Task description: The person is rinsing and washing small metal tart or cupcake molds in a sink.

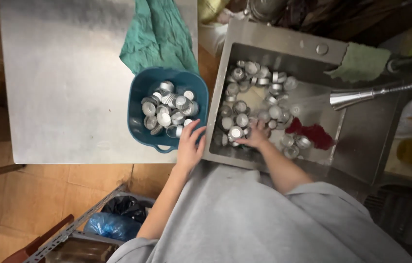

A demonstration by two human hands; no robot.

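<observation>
The left hand point(189, 146) rests open-fingered on the blue basin's point(140, 90) near rim, while the right hand point(256, 136), grip unclear, reaches among the metal tart moulds point(237, 107) in the sink point(274, 36) just right of the basin.

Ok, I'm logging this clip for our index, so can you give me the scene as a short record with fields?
setting: steel sink beside a steel table
left hand: left hand at the near rim of a blue tub, holding nothing visible
right hand: right hand down in the sink among small fluted metal cups
tub contents: more of the same metal cups
water: spray running from the faucet head
cloths: green cloth on the table, green rag on the sink edge
</observation>
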